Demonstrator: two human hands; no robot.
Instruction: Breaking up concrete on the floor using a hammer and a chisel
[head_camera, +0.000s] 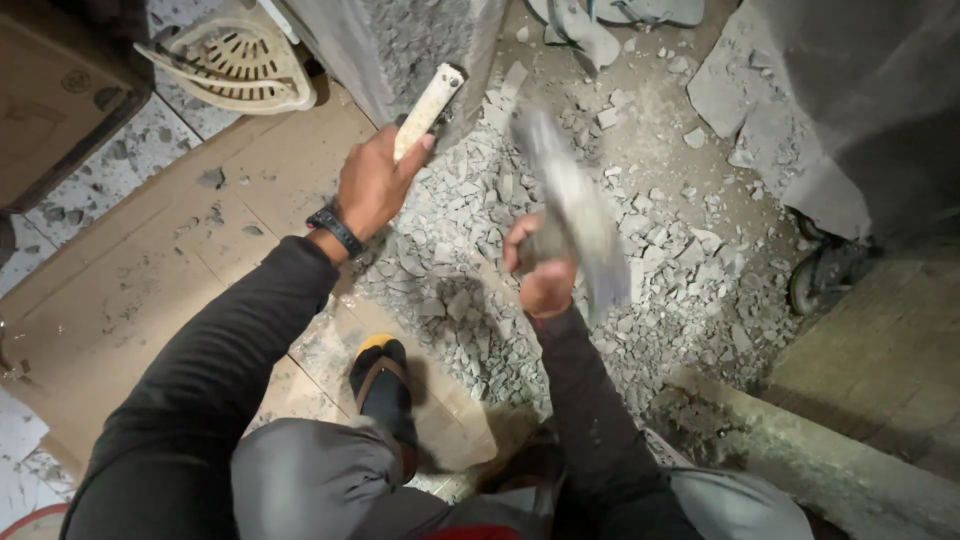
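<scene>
Far left: cardboard box (55, 95) at the top corner, a cream slotted plastic piece (235, 62) beside it on the speckled floor (105, 165). Flattened cardboard (130, 280) spreads under the left arm.

Left hand (372, 187), dark sleeve, black wristband (335, 230), is closed around a chisel (427, 110). The chisel is pale, dusty and tilted up to the right. Its tip is at the lower edge of a grey concrete block (400, 45); whether it touches is unclear.

Below, centre: one foot in a sandal (383, 385) rests on the cardboard at the edge of the rubble.

Rubble (470, 230), grey chips and dust, covers the middle of the floor from the block to the right.

Right hand (543, 268) is clamped on a hammer (570, 210). The hammer is motion-blurred, so its head shape is hard to tell; it sits over the rubble, just right of the chisel and apart from it. Hands are apart, each on its own tool, left higher than right.

Right side: bigger flat slabs (740, 95) near the top, a dark wheel (812, 282) past the rubble, a grey bulk (880, 90) in the top corner and a concrete ledge (800, 450) along the bottom right.
</scene>
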